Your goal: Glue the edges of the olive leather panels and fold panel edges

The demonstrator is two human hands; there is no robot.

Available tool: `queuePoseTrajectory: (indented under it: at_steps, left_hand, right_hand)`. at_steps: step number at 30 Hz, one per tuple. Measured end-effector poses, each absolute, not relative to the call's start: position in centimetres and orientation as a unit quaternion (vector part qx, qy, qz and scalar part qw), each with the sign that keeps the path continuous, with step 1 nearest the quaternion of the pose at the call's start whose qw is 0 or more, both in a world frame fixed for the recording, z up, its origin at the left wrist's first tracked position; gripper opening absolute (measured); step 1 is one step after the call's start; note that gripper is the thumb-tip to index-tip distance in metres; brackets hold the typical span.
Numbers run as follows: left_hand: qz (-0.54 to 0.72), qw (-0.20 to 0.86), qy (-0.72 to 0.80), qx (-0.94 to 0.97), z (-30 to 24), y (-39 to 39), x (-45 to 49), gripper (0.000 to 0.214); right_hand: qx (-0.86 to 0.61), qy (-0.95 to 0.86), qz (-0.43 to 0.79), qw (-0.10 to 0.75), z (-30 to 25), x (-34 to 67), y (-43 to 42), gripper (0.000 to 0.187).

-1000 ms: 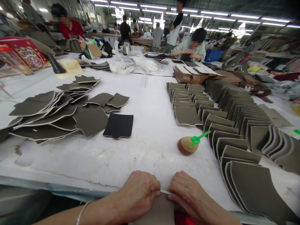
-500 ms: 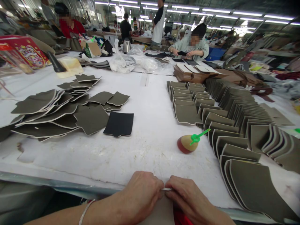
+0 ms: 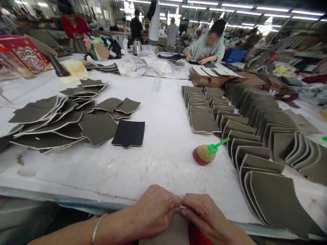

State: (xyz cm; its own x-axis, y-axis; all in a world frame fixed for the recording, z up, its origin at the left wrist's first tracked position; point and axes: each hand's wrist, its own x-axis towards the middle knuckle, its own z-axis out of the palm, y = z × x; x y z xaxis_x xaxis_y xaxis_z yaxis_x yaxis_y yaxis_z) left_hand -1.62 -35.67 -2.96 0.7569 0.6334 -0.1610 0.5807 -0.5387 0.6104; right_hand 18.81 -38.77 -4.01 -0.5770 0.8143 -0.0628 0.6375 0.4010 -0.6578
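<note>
At the table's near edge, my left hand (image 3: 157, 209) and my right hand (image 3: 204, 212) meet, fingertips almost touching. Both are closed in a pinch on the upper edge of a grey-olive padded panel (image 3: 176, 228), which hangs down toward my lap. Its pale edge shows between the thumbs; the rest is partly covered by my hands. Beyond them on the table lies a round bottle (image 3: 204, 154) of amber liquid with a green nozzle. A black panel (image 3: 129, 133) lies flat to the left of it.
Loose olive panels (image 3: 99, 127) are heaped on the left. Rows of overlapping olive panels (image 3: 245, 143) line the right side. Farther back are brown stacked pieces (image 3: 204, 80), clear plastic bags (image 3: 153, 64) and a kettle (image 3: 137, 46). A co-worker (image 3: 209, 44) handles dark pieces across the table.
My hands stay pinched on the panel's edge, with the fingers shifted slightly. The view has tilted a little. The co-worker's hands across the table have lowered.
</note>
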Motion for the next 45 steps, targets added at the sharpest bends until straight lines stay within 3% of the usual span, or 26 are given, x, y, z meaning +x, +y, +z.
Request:
queuePoseTrajectory:
  at_steps: [3,7,8,13,18,24,33,38,45]
  left_hand:
    - [0.038,0.373,0.341,0.862,-2.4,-35.3,-1.8,0.03]
    - [0.038,0.482,0.37,0.793,-1.3,-34.6,-2.7,0.008]
    - [0.038,0.496,0.389,0.775,-1.1,-34.5,-3.0,0.013]
    - [0.055,0.499,0.429,0.751,-0.8,-34.6,-4.0,0.009]
    - [0.06,0.46,0.403,0.789,0.7,-33.5,-4.3,0.011]
    - [0.041,0.401,0.373,0.836,3.4,-31.3,-4.2,0.01]
    - [0.091,0.52,0.37,0.765,1.4,-32.1,-4.2,0.024]
    - [0.108,0.619,0.39,0.672,0.6,-32.2,-5.5,0.01]
    - [0.121,0.599,0.457,0.646,-0.1,-32.3,-6.5,0.013]
  right_hand:
    - [-0.433,-0.837,0.304,0.137,-4.1,18.9,-39.0,0.047]
    - [-0.438,-0.839,0.286,0.15,-4.3,19.3,-39.1,0.043]
    - [-0.44,-0.835,0.292,0.155,-4.3,19.4,-39.1,0.04]
    - [-0.433,-0.806,0.372,0.159,-3.1,19.2,-38.4,0.028]
    - [-0.415,-0.808,0.375,0.186,-2.1,18.1,-37.8,0.013]
    - [-0.45,-0.785,0.362,0.223,-2.3,16.1,-37.0,0.028]
    - [-0.428,-0.845,0.242,0.211,-2.5,15.9,-37.0,0.054]
    - [-0.43,-0.839,0.272,0.195,-3.3,16.0,-37.0,0.056]
    - [-0.434,-0.82,0.332,0.171,-4.0,15.1,-36.3,0.047]
